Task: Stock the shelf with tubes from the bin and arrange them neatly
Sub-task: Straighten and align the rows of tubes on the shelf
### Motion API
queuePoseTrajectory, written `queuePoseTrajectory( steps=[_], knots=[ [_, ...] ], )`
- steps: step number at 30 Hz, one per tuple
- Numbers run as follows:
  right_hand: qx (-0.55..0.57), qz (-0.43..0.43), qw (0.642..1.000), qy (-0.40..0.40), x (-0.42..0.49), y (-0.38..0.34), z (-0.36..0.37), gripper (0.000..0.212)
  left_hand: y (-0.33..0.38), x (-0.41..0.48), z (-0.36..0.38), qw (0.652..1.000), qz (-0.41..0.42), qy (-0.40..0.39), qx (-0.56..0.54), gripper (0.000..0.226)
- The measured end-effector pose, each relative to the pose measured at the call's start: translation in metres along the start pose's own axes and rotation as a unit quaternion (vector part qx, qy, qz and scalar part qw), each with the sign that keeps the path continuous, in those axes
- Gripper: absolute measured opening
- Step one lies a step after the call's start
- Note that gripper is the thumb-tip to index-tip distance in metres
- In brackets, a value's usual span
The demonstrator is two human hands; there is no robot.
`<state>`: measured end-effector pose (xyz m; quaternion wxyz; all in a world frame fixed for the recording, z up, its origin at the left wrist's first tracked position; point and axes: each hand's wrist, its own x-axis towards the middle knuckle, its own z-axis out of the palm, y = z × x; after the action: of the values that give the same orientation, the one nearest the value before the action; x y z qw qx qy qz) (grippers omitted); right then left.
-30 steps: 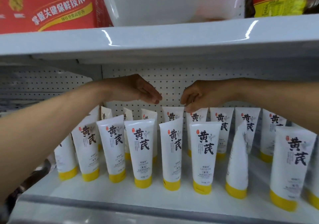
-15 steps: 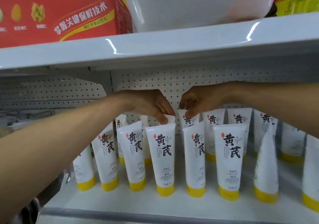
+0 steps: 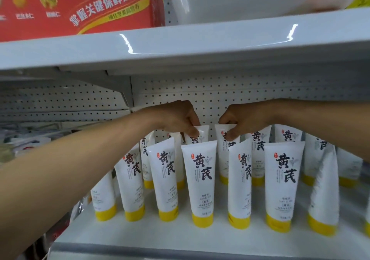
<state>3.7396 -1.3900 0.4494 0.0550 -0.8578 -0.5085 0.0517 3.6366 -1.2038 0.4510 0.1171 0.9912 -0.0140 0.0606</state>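
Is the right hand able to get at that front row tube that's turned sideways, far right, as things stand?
Probably yes. The right hand is pinching a back-row tube, but the sideways tube stands in the front row with nothing before it.

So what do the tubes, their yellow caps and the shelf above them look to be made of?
Tubes: likely soft plastic, satin white, printed, with flat crimped tops. Yellow caps: probably harder, smooth plastic. Upper shelf: seemingly painted metal, glossy, with sharp light streaks on its edge.
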Motion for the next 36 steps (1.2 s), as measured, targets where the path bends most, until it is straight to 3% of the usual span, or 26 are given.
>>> queuePoseTrajectory(
  steps=[8, 19, 23, 32, 36],
  knots=[
    [0.013, -0.014, 1.0, 0.005, 0.0, 0.004, 0.0, 0.012, -0.002, 0.01, 0.002, 1.0, 0.005, 0.007, -0.008, 0.024],
    [0.021, -0.02, 1.0, 0.003, -0.001, 0.001, 0.002, 0.001, 0.002, 0.014, 0.004, 1.0, 0.011, 0.001, 0.002, 0.025],
    [0.023, -0.015, 1.0, 0.002, -0.002, 0.0, 0.001, 0.01, 0.003, 0.014, 0.003, 1.0, 0.007, -0.013, 0.005, 0.025],
    [0.019, -0.006, 1.0, -0.003, -0.001, -0.004, 0.002, 0.001, 0.001, 0.01, 0.003, 0.998, 0.027, -0.049, 0.03, 0.016],
    [0.014, 0.0, 1.0, 0.001, 0.001, -0.006, 0.001, 0.009, -0.001, 0.007, 0.003, 0.998, 0.038, -0.041, 0.024, 0.024]
  ],
)
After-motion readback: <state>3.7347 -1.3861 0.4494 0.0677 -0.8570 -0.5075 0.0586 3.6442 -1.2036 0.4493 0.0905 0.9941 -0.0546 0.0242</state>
